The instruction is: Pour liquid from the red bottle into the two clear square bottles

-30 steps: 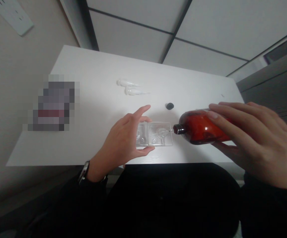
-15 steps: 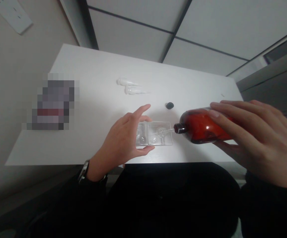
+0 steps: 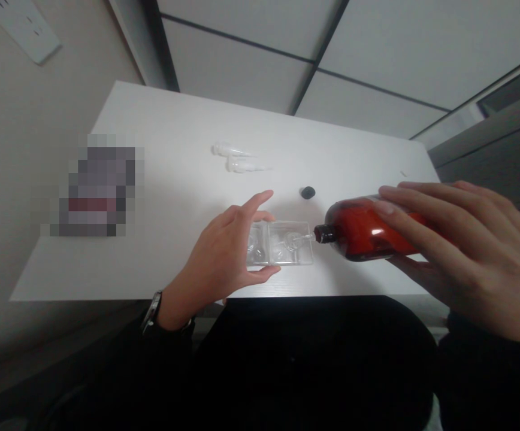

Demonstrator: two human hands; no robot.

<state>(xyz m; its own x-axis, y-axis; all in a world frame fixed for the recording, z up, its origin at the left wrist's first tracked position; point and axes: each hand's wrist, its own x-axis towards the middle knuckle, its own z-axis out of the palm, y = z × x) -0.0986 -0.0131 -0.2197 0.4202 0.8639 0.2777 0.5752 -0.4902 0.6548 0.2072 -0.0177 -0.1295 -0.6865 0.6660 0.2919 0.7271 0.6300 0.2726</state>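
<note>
My left hand (image 3: 224, 254), with a watch (image 3: 153, 308) at the wrist, grips the left part of a clear plastic divided box (image 3: 304, 254) by its two long sides. Round moulded shapes show inside its compartments. My right hand (image 3: 471, 257) is wrapped round a reddish-brown bottle (image 3: 361, 233), tipped on its side with its dark neck pointing left. A thin clear stream of liquid (image 3: 304, 237) runs from the mouth into the box's right compartment. Beyond the box lies a small black cap (image 3: 308, 193).
Two clear, narrow-tipped plastic pieces (image 3: 247, 164) lie farther back on the white table (image 3: 165, 179). A blurred-out dark object (image 3: 96, 185) is at the table's left edge. Panelled cabinet doors (image 3: 242, 54) stand behind the table, and a white power strip (image 3: 26, 27) is at upper left.
Both hands, the bottle and the box hold nearly the same positions. Liquid runs from the bottle in both frames, the stream looking slightly thinner now.
</note>
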